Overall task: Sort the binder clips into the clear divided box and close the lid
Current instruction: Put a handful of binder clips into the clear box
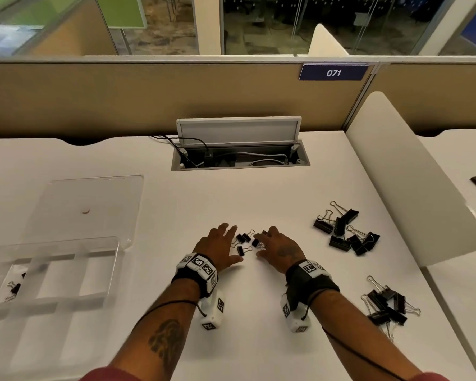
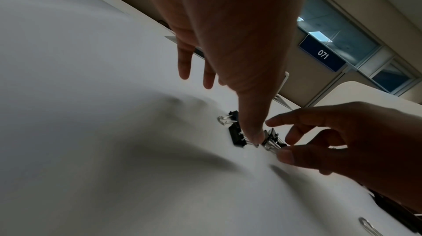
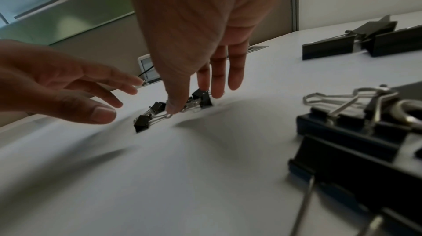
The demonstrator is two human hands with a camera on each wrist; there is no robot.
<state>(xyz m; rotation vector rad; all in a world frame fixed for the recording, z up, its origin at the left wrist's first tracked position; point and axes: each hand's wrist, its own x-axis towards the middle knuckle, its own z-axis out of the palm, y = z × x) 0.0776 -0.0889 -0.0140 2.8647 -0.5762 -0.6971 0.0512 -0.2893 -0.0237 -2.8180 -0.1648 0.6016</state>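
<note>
Several small black binder clips (image 1: 243, 240) lie at the middle of the white desk, between my two hands. My left hand (image 1: 222, 242) has straight, spread fingers; its thumb (image 2: 252, 134) presses down beside a clip (image 2: 236, 136). My right hand (image 1: 276, 246) reaches over a small clip (image 3: 202, 98), thumb (image 3: 175, 108) on a wire handle and straight fingers touching behind the clip. The clear divided box (image 1: 112, 270) stands at the left, its lid (image 1: 94, 202) lying open behind it. One small clip (image 1: 15, 287) sits in its front-left compartment.
A pile of medium clips (image 1: 344, 229) lies to the right of my hands. Larger clips (image 1: 386, 305) are heaped near the front right. An open cable hatch (image 1: 239, 156) sits at the desk's back, and a white divider (image 1: 412, 182) bounds the right side.
</note>
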